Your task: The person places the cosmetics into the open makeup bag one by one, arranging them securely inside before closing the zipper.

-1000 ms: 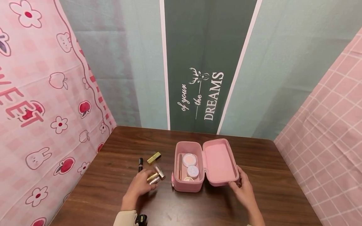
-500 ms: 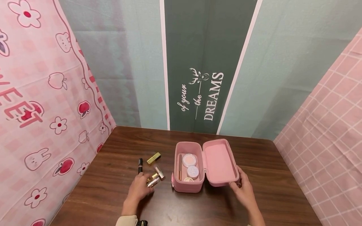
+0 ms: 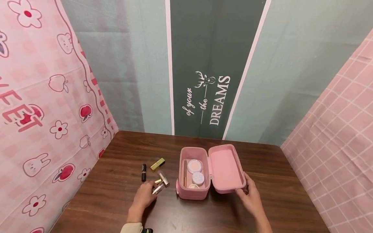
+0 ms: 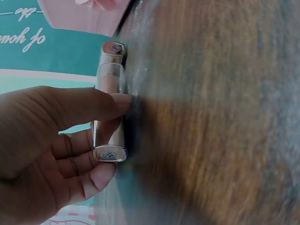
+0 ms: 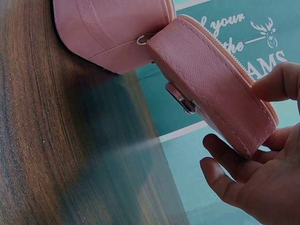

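Observation:
In the left wrist view, the thumb and fingers of my left hand (image 4: 56, 136) are around a shiny silver lipstick tube (image 4: 110, 145), pinching it low over the table. A second tube with a clear cap (image 3: 163, 178) lies against it in the head view, and a gold tube (image 3: 158, 182) is partly hidden beside the fingertips. My right hand (image 3: 251, 195) grips the outer corner of the lid (image 3: 225, 166) of a pink makeup case (image 3: 193, 194), thumb on the rim and fingers beneath. Inside the case lie a round compact (image 3: 194, 166), a small round jar (image 3: 198, 178) and a slim brown pencil (image 3: 185, 173).
A black lipstick tube (image 3: 144, 172) and a gold, glittery rectangular tube (image 3: 157, 164) lie on the wooden table (image 3: 233, 216) beyond the left hand. Fabric hangings (image 3: 140, 81) border the table's back and sides. Another round item (image 3: 193, 186) sits at the case's near end.
My left hand has drawn slightly back and left, off the gold tube and away from the black lipstick, so more of both shows. The right hand stays on the lid.

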Motion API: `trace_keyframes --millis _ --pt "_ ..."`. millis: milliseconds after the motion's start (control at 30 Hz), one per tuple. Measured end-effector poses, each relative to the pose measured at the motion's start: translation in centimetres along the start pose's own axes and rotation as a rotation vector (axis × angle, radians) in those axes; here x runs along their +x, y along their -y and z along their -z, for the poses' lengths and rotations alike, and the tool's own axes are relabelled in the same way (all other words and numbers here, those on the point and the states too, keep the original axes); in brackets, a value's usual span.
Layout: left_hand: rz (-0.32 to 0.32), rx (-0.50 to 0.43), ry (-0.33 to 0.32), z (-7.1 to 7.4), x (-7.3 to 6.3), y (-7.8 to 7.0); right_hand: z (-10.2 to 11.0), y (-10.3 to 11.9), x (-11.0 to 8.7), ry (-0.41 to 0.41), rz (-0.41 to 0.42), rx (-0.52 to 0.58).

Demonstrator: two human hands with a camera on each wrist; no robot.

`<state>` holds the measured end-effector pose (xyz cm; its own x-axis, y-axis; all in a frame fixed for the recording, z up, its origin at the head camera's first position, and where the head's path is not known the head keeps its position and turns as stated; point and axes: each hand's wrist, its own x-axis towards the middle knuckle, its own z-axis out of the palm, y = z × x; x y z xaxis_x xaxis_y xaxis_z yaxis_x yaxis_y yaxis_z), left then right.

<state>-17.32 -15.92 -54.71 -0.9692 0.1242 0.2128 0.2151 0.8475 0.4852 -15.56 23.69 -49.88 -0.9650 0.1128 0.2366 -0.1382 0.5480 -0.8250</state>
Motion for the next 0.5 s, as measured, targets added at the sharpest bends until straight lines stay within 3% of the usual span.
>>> trace_keyframes --millis 233,500 --pt "0.030 -0.080 -0.028 0.85 -0.14 -0.63 0.08 0.14 0.01 -0.024 0.028 0.018" --pt "0.045 -0.099 -0.064 0.76 -0.37 -0.99 0.02 0.05 0.10 -0.012 0.034 0.010"
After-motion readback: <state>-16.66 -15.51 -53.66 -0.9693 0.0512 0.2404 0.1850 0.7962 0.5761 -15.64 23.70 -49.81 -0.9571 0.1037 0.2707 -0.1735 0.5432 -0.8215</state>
